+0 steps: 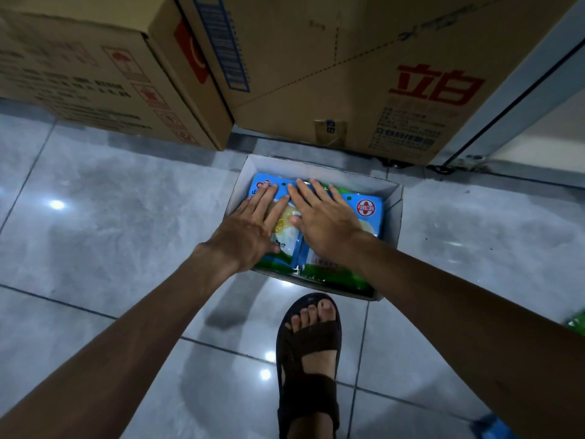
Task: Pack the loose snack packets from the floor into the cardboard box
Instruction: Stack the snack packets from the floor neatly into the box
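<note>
A shallow open cardboard box (319,174) with a white inside sits on the tiled floor ahead of me. Blue and green snack packets (368,217) lie flat in it, side by side, filling most of it. My left hand (250,226) lies flat with straight fingers on the left packet. My right hand (323,217) presses flat on the packets beside it, fingers spread. The two hands almost touch at the fingertips.
Large brown cartons (332,74) stand stacked just behind the box, another carton (95,74) to the left. My sandalled foot (311,359) is planted right in front of the box. A green packet edge (577,321) and a blue packet edge (493,427) show at the right.
</note>
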Demonstrator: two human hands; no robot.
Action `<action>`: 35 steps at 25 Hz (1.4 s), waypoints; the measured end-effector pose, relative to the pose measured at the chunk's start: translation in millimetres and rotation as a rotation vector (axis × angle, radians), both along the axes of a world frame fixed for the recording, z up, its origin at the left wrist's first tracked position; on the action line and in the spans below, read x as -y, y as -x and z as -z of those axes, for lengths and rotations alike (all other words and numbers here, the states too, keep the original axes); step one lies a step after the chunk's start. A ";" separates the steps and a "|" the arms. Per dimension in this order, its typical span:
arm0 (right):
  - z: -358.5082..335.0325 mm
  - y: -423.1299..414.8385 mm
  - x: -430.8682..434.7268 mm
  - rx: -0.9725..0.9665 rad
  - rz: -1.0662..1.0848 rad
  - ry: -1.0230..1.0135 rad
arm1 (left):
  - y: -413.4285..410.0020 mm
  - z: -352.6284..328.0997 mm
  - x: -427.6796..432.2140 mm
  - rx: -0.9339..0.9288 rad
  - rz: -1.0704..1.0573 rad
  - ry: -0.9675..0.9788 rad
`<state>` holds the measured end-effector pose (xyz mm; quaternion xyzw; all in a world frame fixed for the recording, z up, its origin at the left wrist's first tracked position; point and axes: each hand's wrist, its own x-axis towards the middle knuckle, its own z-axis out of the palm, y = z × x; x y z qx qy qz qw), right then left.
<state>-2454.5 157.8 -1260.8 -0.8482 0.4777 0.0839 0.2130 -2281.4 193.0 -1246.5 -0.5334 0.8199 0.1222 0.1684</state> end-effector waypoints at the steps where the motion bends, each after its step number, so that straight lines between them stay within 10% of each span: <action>1: -1.7 1.8 -0.5 0.041 0.036 0.009 | 0.4 -3.6 0.8 -0.001 0.003 -0.002; 15: -23.9 78.6 -30.0 -0.084 -0.014 0.123 | 73.2 -69.1 7.0 -0.149 -0.075 -0.058; 22: -54.3 194.5 -57.5 0.341 0.383 0.176 | 167.7 -81.6 5.8 -0.366 -0.022 -0.115; 31: -73.0 427.6 -207.8 0.222 0.917 -0.043 | 361.9 -138.8 -30.0 -0.377 0.317 -0.347; 35: -46.5 454.0 -285.6 0.063 0.829 -0.199 | 410.2 -138.7 -53.1 -0.209 0.375 -0.476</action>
